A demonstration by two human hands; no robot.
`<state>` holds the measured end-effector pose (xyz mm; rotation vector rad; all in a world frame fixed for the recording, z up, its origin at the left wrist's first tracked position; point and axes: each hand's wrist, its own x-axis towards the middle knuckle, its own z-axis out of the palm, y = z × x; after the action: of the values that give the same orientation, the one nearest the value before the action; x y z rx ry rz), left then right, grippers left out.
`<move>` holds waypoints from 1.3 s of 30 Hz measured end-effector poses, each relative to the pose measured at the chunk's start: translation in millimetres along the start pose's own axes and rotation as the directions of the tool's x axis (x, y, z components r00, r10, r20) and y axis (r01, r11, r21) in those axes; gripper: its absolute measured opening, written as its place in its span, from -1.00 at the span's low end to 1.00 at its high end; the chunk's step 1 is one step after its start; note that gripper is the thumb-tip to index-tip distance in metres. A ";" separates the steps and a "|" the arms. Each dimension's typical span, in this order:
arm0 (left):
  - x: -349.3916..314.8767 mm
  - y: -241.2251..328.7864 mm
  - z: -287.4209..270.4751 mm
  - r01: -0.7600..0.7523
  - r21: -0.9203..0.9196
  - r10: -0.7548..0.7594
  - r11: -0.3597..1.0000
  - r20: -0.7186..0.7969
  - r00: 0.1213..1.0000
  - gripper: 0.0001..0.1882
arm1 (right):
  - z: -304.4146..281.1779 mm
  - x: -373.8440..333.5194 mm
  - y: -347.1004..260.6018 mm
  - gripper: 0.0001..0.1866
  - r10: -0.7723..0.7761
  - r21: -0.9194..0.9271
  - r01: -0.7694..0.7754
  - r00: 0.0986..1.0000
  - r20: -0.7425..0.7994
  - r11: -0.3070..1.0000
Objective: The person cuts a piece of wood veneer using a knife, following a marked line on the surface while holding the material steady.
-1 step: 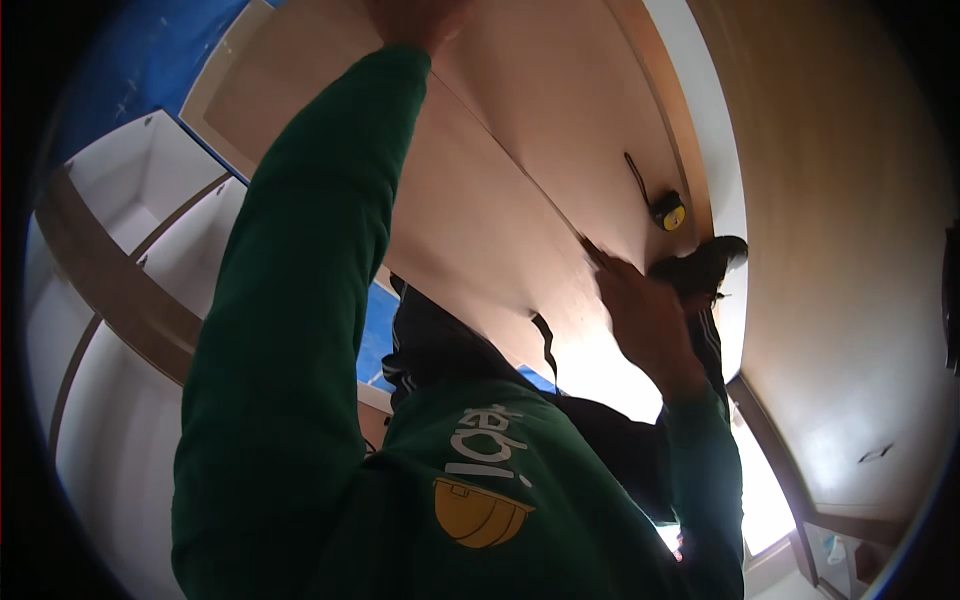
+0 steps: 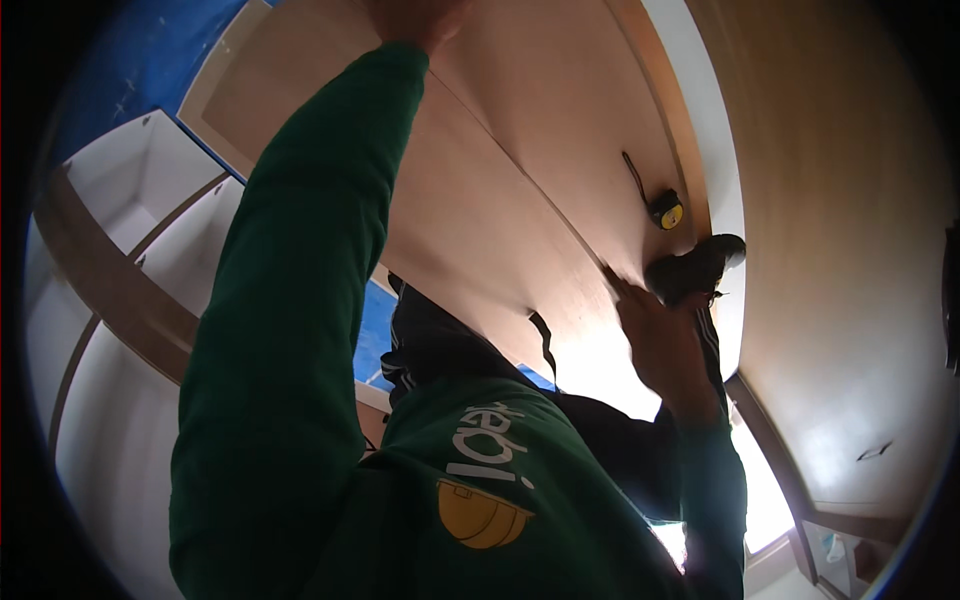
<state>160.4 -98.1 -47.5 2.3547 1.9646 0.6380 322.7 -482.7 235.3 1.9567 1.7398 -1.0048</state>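
Panel [image 2: 560, 120], tan, spans below both hands; probably stiff, heavy, best gripped by edges. Left hand [image 2: 422, 18] cropped at top, can't tell grip. Right hand [image 2: 662, 340] reaches along dark line [image 2: 545, 197], fingers part-extended, hold unclear.

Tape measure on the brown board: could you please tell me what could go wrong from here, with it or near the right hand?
The tape measure lies unheld near the shoe, so a small shift of the shoe might knock it. The right hand is at the dark line, close to strong glare, which could make the line harder to see.
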 end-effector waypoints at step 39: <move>5.9 -8.3 7.8 -0.055 -0.044 0.055 0.997 -0.007 0.998 -0.01 | 57.9 80.7 -1.1 -0.69 -0.100 0.045 0.112 0.974 -0.202 0.993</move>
<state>155.9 -88.8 -55.1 2.3913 1.8734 0.6843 305.6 -462.5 139.5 2.0808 1.9618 -0.9283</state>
